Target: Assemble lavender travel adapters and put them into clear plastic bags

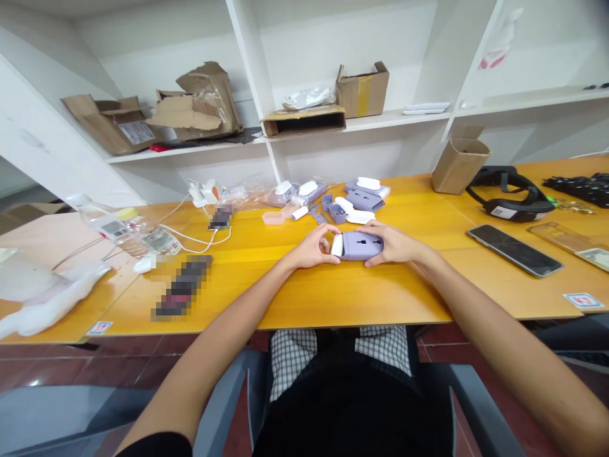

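Observation:
My left hand pinches a white plastic piece at the left end of a purple plastic case. The case lies low over the table, its slotted face up, and my right hand grips its right end. I cannot tell whether the white piece sits inside the case or only touches it. Just beyond my hands are a small purple cup, white rounded parts, flat grey-purple pieces and a pink tray. Another purple case with a white part lies behind them.
Left on the table are plastic bottles, a white cable and blurred dark phone-like objects. To the right lie a phone, a black headset and an upright cardboard box. White shelves with cartons rise behind.

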A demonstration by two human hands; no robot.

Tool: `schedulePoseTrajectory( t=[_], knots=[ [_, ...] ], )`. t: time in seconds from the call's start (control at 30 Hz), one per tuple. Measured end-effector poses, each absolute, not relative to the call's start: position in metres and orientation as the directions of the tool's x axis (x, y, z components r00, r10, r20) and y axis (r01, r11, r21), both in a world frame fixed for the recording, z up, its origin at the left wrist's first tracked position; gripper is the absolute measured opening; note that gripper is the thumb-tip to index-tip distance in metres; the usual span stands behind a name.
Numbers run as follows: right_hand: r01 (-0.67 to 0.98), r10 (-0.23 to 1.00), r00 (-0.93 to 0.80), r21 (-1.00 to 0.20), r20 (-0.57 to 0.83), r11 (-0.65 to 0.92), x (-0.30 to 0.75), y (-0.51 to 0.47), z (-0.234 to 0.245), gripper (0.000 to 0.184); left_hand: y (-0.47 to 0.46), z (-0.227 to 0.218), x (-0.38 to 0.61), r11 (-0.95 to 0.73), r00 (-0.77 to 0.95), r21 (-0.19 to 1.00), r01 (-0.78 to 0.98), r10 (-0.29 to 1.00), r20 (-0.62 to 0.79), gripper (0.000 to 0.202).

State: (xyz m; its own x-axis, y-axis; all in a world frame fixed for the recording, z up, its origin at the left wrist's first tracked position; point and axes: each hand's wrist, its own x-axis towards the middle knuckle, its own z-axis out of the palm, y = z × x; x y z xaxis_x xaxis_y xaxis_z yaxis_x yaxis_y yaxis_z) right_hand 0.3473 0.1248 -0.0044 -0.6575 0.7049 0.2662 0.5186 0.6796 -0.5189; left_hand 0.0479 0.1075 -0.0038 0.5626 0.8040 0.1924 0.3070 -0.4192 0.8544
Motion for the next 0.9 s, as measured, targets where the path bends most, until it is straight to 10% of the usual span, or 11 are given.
schedulePoseTrajectory(
  t=[0.9],
  knots=[
    [0.525, 0.744, -0.611, -0.565, 0.271, 0.637, 0.3445, 0.1229, -0.0051, 0.096, 0.1104, -0.011, 0.0522, -0.525, 0.58, 0.794, 0.306, 0.765, 0.282, 0.069]
  ],
)
